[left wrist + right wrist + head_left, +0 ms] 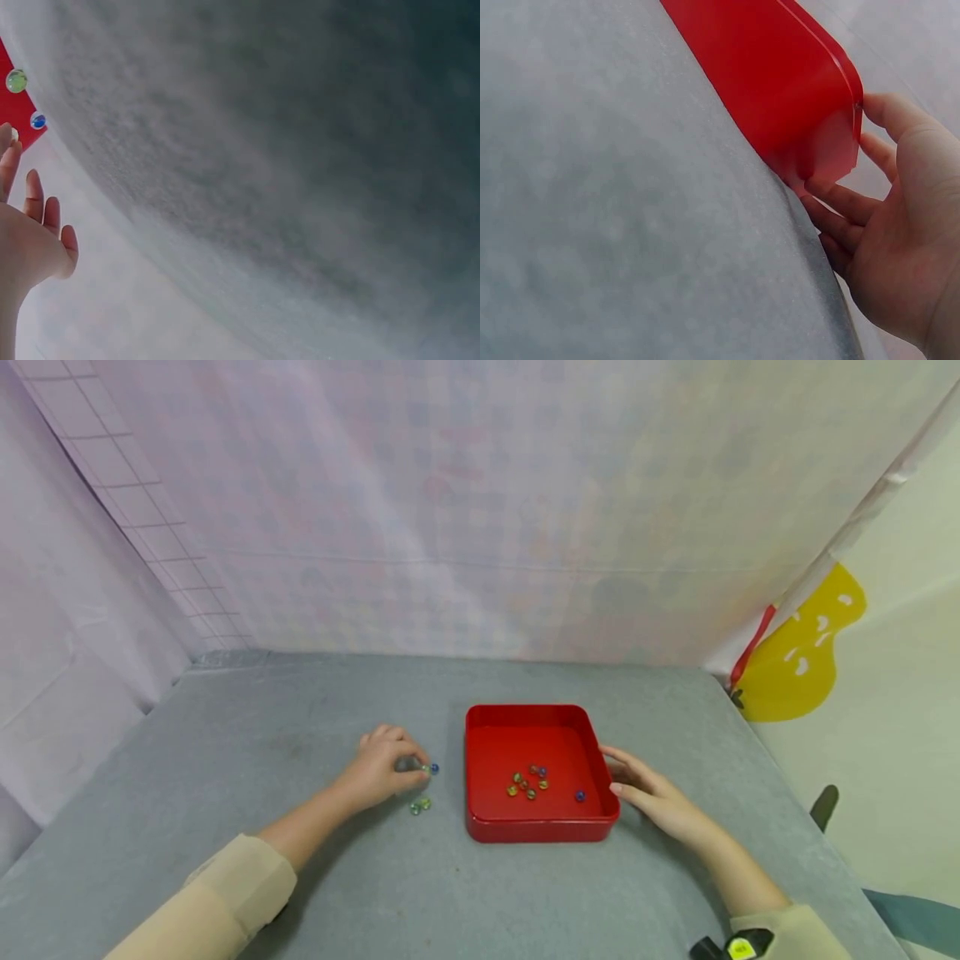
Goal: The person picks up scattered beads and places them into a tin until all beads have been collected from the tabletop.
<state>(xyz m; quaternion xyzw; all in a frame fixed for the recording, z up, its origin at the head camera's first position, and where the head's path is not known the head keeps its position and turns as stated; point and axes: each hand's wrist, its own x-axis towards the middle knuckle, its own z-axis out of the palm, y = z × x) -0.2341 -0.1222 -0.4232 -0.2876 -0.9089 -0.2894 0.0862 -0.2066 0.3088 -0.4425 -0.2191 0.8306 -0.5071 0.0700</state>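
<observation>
My left hand (382, 770) pinches a pale glass marble (425, 768) between thumb and index finger, low over the table. Right beside its fingertips is a blue marble (435, 768). Two greenish marbles (426, 803) sit close together on the cloth, nearer to me. A square red tray (540, 832) stands to the right, with several green, yellow and blue marbles (531, 794) on its floor. At the tray's right side, my right hand (660, 797) touches the outer wall with loosely extended fingers; the right wrist view shows the fingertips (817, 187) against that wall.
Grey cloth covers the table (300, 710). A pale checked curtain (480, 527) hangs along its back edge, and white fabric (885, 693) with a yellow printed shape (795, 668) hangs on the right.
</observation>
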